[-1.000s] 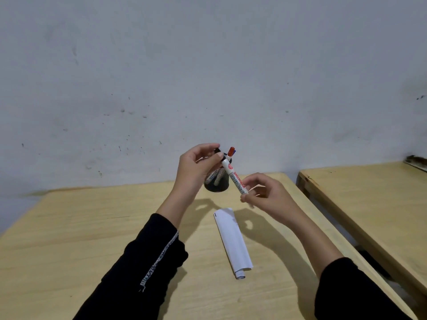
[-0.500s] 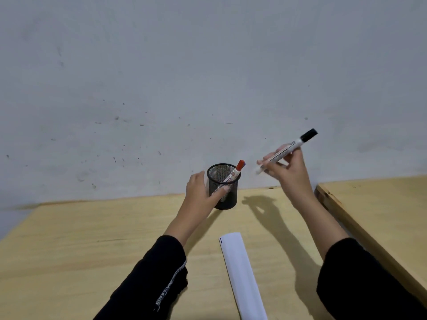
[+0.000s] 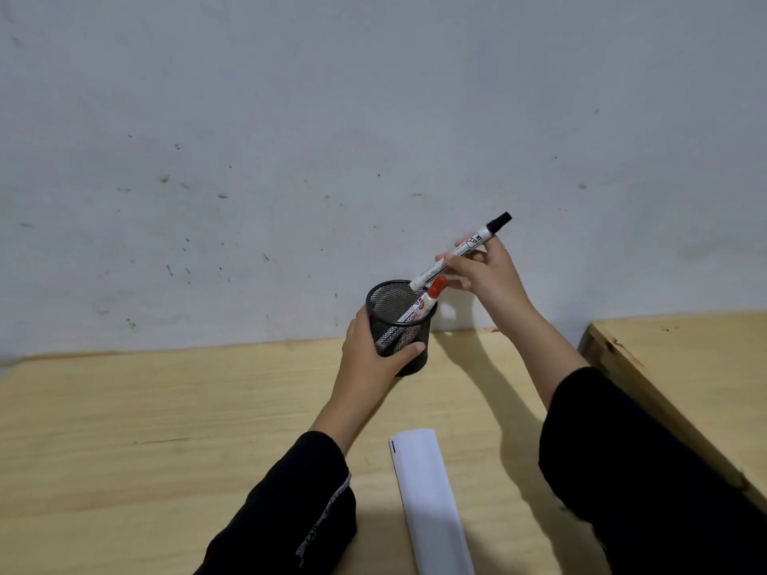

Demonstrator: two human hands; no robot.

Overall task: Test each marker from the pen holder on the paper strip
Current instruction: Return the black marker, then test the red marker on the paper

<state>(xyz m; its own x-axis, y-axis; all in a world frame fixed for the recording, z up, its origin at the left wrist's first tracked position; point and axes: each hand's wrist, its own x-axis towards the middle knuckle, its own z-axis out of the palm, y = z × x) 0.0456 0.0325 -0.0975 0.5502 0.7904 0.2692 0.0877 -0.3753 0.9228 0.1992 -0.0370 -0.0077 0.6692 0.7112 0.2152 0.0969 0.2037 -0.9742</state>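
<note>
A black mesh pen holder (image 3: 415, 359) stands near the wall on the wooden table (image 3: 166, 429). My left hand (image 3: 373, 350) is wrapped around its near side. A red-capped marker (image 3: 425, 302) leans inside it against the right rim. My right hand (image 3: 485, 271) holds a black-capped white marker (image 3: 460, 251) tilted, its lower end just above the holder's rim and its cap pointing up and right. A white paper strip (image 3: 427, 491) lies on the table near me, with a short black line at its far left corner.
A grey marked wall (image 3: 290, 139) rises right behind the holder. A second wooden table (image 3: 685, 367) stands to the right across a narrow gap. My black sleeves cover the near part of the table.
My right hand has brought the black-capped marker down and left, from beside the holder to its rim. My left hand has closed more firmly around the holder.
</note>
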